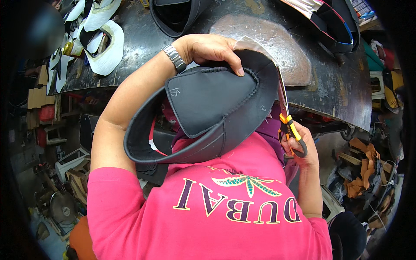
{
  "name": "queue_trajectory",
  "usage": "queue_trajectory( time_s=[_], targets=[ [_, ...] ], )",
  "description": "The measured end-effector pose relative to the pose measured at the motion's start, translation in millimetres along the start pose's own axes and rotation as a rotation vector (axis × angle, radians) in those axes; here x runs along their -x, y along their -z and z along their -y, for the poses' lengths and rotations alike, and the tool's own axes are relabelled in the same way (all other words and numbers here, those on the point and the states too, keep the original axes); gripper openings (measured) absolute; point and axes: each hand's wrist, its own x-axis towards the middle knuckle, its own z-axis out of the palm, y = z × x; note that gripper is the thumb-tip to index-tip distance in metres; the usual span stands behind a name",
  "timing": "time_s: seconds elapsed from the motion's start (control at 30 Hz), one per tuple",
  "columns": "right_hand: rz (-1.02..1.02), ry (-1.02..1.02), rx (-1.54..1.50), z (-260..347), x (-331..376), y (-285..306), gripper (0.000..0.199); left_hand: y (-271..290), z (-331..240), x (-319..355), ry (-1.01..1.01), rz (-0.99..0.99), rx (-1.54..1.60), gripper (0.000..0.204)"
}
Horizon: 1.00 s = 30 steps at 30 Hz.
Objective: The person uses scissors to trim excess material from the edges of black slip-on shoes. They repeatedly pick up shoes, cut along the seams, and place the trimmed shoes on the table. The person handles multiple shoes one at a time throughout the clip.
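Left hand (210, 47) pinches black leather (208, 95), right hand (309, 145) grips scissors (284, 118), fingers closed on both! Leather held taut should snip cleaner.

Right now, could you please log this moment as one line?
Left hand: gripping black upper | Right hand: holding yellow-and-black scissors beside upper's right edge | Dark table: bears brown slab

Scissors (284, 113) sit right of a shoe upper (208, 104) at the table edge (331, 110) as I watch remotely; behind, another upper (190, 17) lies between cut-out pieces (113, 47), left, and a slab (277, 47).
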Motion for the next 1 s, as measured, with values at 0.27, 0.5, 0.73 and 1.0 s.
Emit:
queue_trajectory(
  time_s=[0.27,0.5,0.73,1.0],
  targets=[
    [0.051,0.024,0.007,5.1,-9.7,6.4,0.055,-5.9,-0.9,-17.1,0.012,0.048,-0.069,0.028],
    [0.023,-0.001,-0.001,-0.1,8.6,25.4,0.047,-14.8,-37.3,-30.1,0.082,0.204,-0.52,0.039],
    [-0.148,0.097,-0.217,-26.3,10.8,6.1,0.042,-37.4,-109.4,-102.4,-0.061,0.088,-1.566,0.055],
    [-0.093,0.011,-0.52,-37.1,4.5,9.2,0.038,-78.2,-61.3,-75.0,-0.56,-0.336,-1.567,0.015]
  ],
)
